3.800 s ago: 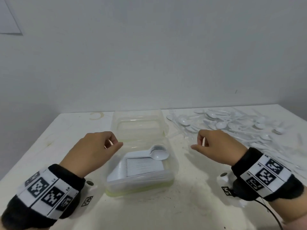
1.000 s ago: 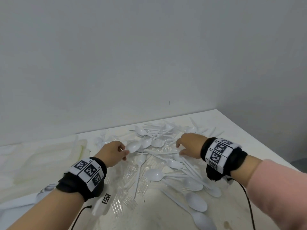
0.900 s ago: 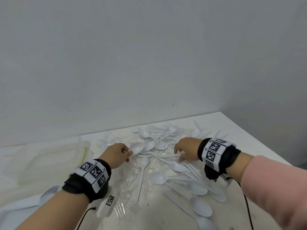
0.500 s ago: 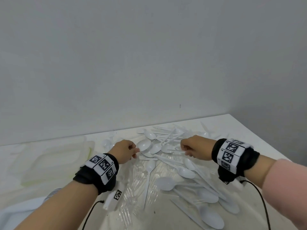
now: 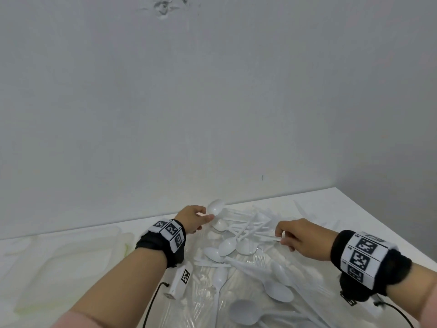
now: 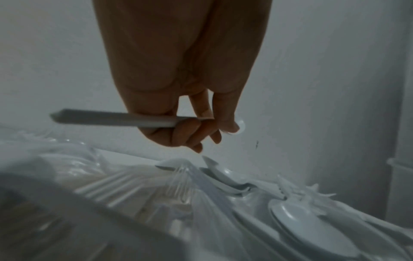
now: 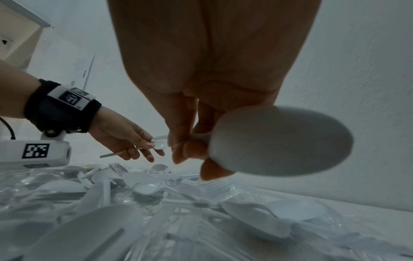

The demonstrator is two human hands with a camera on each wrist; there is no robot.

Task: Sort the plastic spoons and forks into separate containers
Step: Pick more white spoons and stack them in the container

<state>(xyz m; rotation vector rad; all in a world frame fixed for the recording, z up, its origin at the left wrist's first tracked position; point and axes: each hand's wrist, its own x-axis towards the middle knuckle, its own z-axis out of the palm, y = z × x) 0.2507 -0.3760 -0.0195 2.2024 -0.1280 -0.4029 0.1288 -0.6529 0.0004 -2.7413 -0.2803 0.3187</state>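
White worktop [image 5: 369, 210] against a grey wall, cutlery pile [image 5: 246, 263] spread across its right half: white spoons on top, clear forks [image 5: 261, 259] mixed underneath.

Change vs half a second ago: both hands were down in the pile, now both are lifted clear of it with a spoon each.

- left hand [image 5: 192, 220]: fingers curled round the handle near the neck of a white spoon [image 5: 215, 206], bowl sticking out past the thumb toward the wall. Left wrist view shows the handle [image 6: 111, 118] running out the other side of the fist, free of the heap.
- right hand [image 5: 299, 239]: thumb and fingertips pinch the neck of a second spoon [image 7: 279, 141], bowl close to the lens in the right wrist view. Handle end [image 5: 272, 237] pokes left from the fingers in the head view.

Containers: pale translucent one [image 5: 71, 254] at far left of the worktop, well apart from the pile, blurred. Contents can't be read now; 3.8 s ago one tub already held a nested stack of spoons.

Meaning, my read: pick step done for two more spoons, next is the carry left to the spoon tub. Bulk of the pile is still unsorted, so early-to-mid progress. Forks are clear and tangled, likely harder to single out.
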